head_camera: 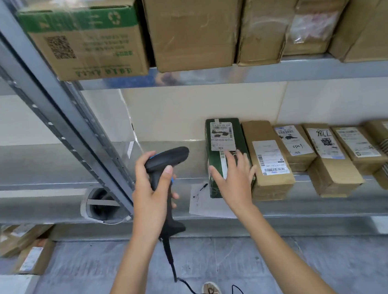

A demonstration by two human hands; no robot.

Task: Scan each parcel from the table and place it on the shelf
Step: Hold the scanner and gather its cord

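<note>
Just one view here, off your head, wide-angle and tipped forward and down. You're standing right up against the metal shelf [205,78], close enough that both forearms reach in from the bottom edge, and the grey floor [104,264] fills the lower frame.

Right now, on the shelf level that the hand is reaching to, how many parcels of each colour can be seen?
Green parcels: 1
Brown cardboard parcels: 5, as far as the blurred right edge shows
Total: 6
</note>
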